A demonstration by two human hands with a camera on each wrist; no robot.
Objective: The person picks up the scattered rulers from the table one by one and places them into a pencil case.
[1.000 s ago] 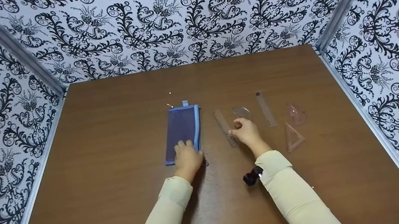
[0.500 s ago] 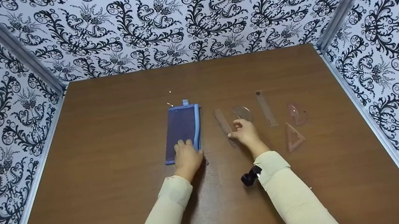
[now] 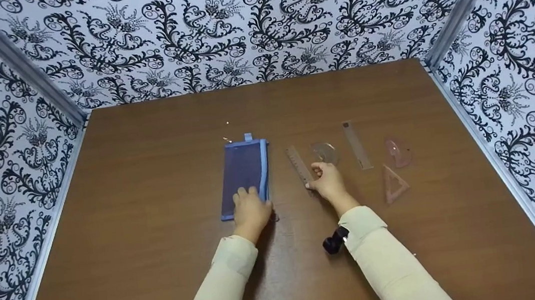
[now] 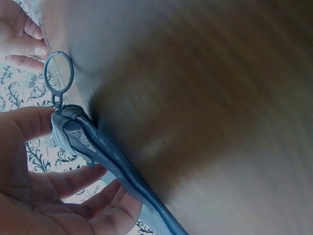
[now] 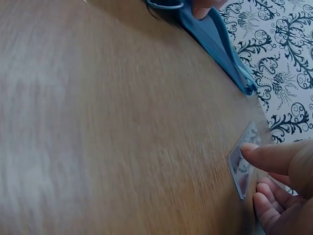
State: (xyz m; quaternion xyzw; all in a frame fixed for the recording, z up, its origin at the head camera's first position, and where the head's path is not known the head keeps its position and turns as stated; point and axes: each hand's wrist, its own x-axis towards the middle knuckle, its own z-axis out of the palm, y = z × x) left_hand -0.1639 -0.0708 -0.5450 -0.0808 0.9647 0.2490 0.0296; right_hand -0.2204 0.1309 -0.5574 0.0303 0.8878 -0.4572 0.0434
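Observation:
My left hand (image 3: 251,215) rests on the near end of a blue zippered mesh pouch (image 3: 238,171). In the left wrist view its thumb touches the zipper end (image 4: 66,117), where a ring pull (image 4: 73,73) hangs, and its fingers lie along the pouch's side. My right hand (image 3: 331,183) is at the near end of a clear ruler (image 3: 297,161) that lies on the table. In the right wrist view the thumb presses on the ruler (image 5: 238,169) while the curled fingers sit along its other side. A clear protractor (image 3: 330,151) lies just beyond this hand.
Farther right on the wooden table (image 3: 154,132) lie a second clear ruler (image 3: 358,147), a pink protractor (image 3: 395,149) and a pink set square (image 3: 388,184). Patterned walls (image 3: 214,35) enclose the back and both sides. A black wrist camera (image 3: 333,242) sits at the right cuff.
My right hand has slid slightly towards me along the clear ruler, its thumb now nearer the ruler's near end. The left hand and the pouch stay in place.

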